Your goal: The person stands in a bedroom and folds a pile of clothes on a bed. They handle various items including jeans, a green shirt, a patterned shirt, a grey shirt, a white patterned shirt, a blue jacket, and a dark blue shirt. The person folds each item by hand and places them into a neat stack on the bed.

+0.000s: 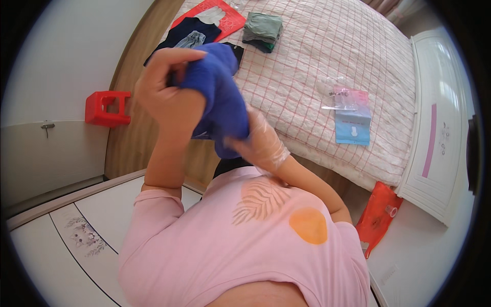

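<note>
A royal-blue piece of cloth [225, 97], apparently a garment, is bunched up in front of me between my hands. My left hand [166, 82] is raised at its upper left, thumb and fingers closed on the fabric's top edge. Lower down on the opposite side, my right hand [261, 140] grips the cloth, its fingertips smeared by motion. A clear plastic glove covers that right hand. Folds hide the cloth's full shape.
A bed [307, 51] with a red-checked cover bears a folded clothes stack [262, 28], a dark garment [184, 33], a red bag [232, 21], a clear wrapper [335, 100] and a pink-and-blue packet [353, 128]. A red stool [106, 108] stands left; a red plastic bag [378, 215] is by the headboard [434, 123].
</note>
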